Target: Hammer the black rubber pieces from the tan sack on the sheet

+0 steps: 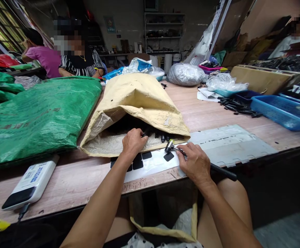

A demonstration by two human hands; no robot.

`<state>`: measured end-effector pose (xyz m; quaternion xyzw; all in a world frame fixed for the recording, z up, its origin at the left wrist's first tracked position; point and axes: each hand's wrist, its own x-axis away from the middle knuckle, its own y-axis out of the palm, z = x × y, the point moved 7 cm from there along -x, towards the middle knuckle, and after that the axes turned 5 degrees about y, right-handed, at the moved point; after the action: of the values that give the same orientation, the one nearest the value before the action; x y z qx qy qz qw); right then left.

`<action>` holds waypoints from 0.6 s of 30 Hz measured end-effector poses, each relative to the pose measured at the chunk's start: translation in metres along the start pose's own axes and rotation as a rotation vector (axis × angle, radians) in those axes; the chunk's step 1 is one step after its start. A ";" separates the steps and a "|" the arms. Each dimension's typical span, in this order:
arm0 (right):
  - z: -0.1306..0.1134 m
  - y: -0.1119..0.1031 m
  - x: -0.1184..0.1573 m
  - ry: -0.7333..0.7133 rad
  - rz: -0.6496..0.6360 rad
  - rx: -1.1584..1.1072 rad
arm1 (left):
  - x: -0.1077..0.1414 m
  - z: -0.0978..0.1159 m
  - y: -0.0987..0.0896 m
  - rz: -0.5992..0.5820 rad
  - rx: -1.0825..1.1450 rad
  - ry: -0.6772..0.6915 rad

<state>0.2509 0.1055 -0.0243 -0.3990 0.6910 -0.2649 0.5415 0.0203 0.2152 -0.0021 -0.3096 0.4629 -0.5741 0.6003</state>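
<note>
My left hand (134, 142) is at the mouth of a cream woven sack (150, 93), its fingers closed around a small black part whose far end is lost in the dark opening. More black parts (163, 137) lie at the sack's lip. In my right hand (195, 162) is a small hammer (169, 146) with a metal head and a long black handle. The hammer head is over a white sheet (153, 165), close to a black rounded square (168, 157). Several similar black squares (137, 163) are on the sheet's left part.
A green sack (41, 117) and a white power bank (32, 182) are at left. At right are a grey board (229, 144), a blue tray (281, 112) and black parts (239, 107). An open sack (162, 232) is between the knees. People sit across the table.
</note>
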 end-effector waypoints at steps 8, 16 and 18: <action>-0.001 -0.001 0.001 0.002 0.001 0.016 | 0.077 -0.006 -0.009 -0.104 0.301 0.204; -0.001 0.001 0.000 -0.042 -0.014 0.023 | 0.094 -0.009 0.002 -0.077 0.404 0.245; -0.003 -0.002 0.000 -0.065 -0.011 0.004 | 0.094 -0.009 0.002 -0.082 0.402 0.250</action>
<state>0.2489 0.1048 -0.0221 -0.4101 0.6702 -0.2563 0.5631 0.0048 0.1253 -0.0260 -0.1291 0.3972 -0.7125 0.5639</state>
